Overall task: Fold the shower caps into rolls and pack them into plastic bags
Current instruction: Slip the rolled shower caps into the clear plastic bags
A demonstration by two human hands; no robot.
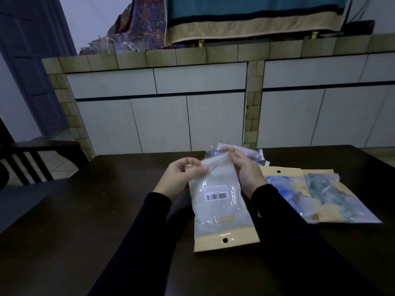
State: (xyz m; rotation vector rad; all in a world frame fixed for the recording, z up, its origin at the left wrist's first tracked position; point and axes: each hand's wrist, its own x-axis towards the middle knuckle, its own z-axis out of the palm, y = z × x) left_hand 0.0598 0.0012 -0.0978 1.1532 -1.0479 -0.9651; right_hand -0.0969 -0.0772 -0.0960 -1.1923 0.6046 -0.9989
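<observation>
Two hands hold one white bag by its far end, the open end. The left hand pinches one corner of that end between thumb and fingers. The right hand pinches the other side, a bit higher and farther away. The bag hangs down toward the person, and its yellow strip with the hole touches the dark desk.

I think the step is closing the bag's flap. To do it well, both hands should pull the flap flat and tight, fold it over straight, then press along it from one side to the other. No wrinkles! The cap inside looks white, but I cannot tell how it is rolled.

Both arms reach forward in dark sleeves, with the wrists bent in toward each other.

Just right of the right hand lie two more packed bags. Behind that hand sits a purple packet.
</observation>
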